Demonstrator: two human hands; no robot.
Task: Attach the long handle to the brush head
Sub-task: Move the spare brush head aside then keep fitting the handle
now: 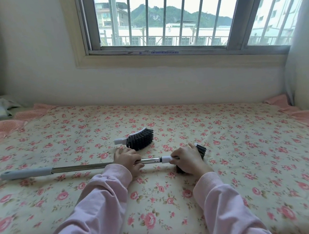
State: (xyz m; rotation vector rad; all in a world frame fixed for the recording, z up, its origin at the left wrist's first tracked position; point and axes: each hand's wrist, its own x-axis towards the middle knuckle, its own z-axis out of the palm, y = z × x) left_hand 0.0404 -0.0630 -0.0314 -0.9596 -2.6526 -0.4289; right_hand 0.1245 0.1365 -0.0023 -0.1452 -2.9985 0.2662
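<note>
spare brush (pixel 137 139) (black-bristled) beyond handle (pixel 79 167)

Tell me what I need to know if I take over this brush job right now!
Left grip holds the long handle on its metal tube.
Right grip holds the brush head by its white socket.
Both lie on the flowered bedsheet; a second brush head lies just behind.
Done: handle tip meets the socket.
Left: push it home; I can't tell if it's seated.
</note>
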